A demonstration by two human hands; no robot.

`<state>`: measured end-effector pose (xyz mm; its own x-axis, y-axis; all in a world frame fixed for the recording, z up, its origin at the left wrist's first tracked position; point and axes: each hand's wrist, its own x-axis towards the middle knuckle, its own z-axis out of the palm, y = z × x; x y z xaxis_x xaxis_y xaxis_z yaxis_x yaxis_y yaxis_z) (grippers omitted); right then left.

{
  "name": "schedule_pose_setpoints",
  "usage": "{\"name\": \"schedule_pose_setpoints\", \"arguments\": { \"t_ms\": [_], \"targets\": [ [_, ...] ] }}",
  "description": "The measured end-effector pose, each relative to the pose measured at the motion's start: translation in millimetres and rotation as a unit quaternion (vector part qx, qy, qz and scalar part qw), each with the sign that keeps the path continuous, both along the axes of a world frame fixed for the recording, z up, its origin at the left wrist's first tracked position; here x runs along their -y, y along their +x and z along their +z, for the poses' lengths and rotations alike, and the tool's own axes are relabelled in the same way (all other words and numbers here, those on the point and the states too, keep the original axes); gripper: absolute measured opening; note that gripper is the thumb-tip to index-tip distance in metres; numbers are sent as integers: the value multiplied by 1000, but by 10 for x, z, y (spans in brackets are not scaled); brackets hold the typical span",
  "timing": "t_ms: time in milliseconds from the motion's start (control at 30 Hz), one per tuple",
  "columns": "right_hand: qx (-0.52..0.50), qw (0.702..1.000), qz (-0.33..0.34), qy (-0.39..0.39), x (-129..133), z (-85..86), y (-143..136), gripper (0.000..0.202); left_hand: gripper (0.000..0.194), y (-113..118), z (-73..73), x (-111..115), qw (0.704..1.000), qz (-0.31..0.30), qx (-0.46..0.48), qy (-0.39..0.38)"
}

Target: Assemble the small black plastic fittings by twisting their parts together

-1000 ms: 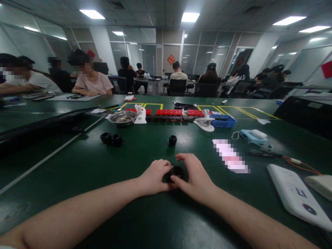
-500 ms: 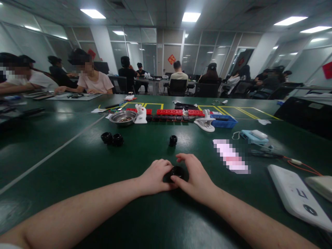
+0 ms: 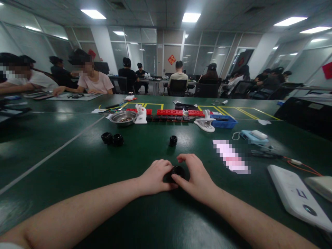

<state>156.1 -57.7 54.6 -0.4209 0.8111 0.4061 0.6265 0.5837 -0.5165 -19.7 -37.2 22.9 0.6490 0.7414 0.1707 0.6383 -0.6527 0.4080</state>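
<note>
Between my two hands a glossy black cylindrical piece (image 3: pixel 177 170) stands on the green table, its round top showing. My left hand (image 3: pixel 157 176) curls its fingers and thumb around the left side of it. From the right, my right hand (image 3: pixel 195 178) grips it too, thumb across the near rim and index finger raised and bent behind. Parts of the piece are hidden by my fingers. Farther off sits a similar black piece (image 3: pixel 173 140). Two more, a left one (image 3: pixel 106 138) and a right one (image 3: pixel 118 139), stand side by side to the left.
Toward the back are a metal bowl (image 3: pixel 122 118) of small parts, white clip stands (image 3: pixel 140 114), red blocks (image 3: pixel 169 112) and a blue tray (image 3: pixel 224 121). A white device (image 3: pixel 295 193) and a pale blue gadget (image 3: pixel 254 137) lie to the right. Several people sit beyond.
My hands and the black piece have barely moved. Across the table, a person at the left has shifted an arm slightly.
</note>
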Motion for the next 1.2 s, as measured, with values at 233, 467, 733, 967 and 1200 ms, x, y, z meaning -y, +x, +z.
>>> {"name": "schedule_pose_setpoints", "arguments": {
  "t_ms": [233, 467, 733, 967, 1200],
  "targets": [
    [-9, 998, 33, -43, -28, -15, 7, 38, 33, 5, 14, 3, 1000, -2, -1, -6],
    [-1, 999, 35, -10, -18, 1, 9, 42, 34, 5, -15, -6, 1000, -2, -2, -1],
    [21, 1000, 21, 0, 8, -19, -15, 34, 33, 11, 30, 9, 1000, 0, 0, -9],
    [12, 999, 40, -9, -3, -1, 1, 45, 33, 1, 1, 1, 1000, -4, -1, -2],
    [19, 999, -35, 7, -4, -33, -30, 37, 30, 7, 10, 8, 1000, 2, 5, -7]
  ]
}}
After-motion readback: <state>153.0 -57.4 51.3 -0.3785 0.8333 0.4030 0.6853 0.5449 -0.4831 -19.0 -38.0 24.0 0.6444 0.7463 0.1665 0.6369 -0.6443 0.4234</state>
